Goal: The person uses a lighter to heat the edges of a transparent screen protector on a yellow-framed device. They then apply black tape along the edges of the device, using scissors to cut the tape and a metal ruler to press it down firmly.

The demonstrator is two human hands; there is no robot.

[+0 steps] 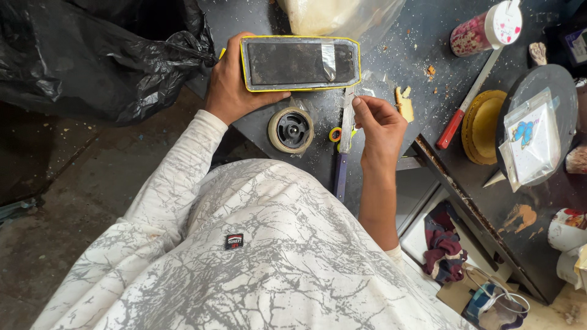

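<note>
My left hand (pixel 231 85) grips the left end of a flat rectangular box (pixel 299 63) with a yellow rim and a dark clear-film top, resting on the dark worktable (pixel 391 61). A strip of clear tape crosses the box's right part. My right hand (pixel 380 127) pinches a strip of clear tape (pixel 353 91) just below the box's right corner. A roll of clear tape (pixel 291 129) lies between my hands. A knife with a purple handle (pixel 343 150) lies under my right hand, beside a small yellow ring (pixel 335 134).
A black plastic bag (pixel 92 55) bulges at the left. A clear bag with pale contents (pixel 330 15) sits beyond the box. To the right lie a red-handled knife (pixel 468 101), a pink-topped jar (pixel 486 29), round yellow boards (pixel 483 125) and a dark round board with packets (pixel 538 131). Crumbs dot the table.
</note>
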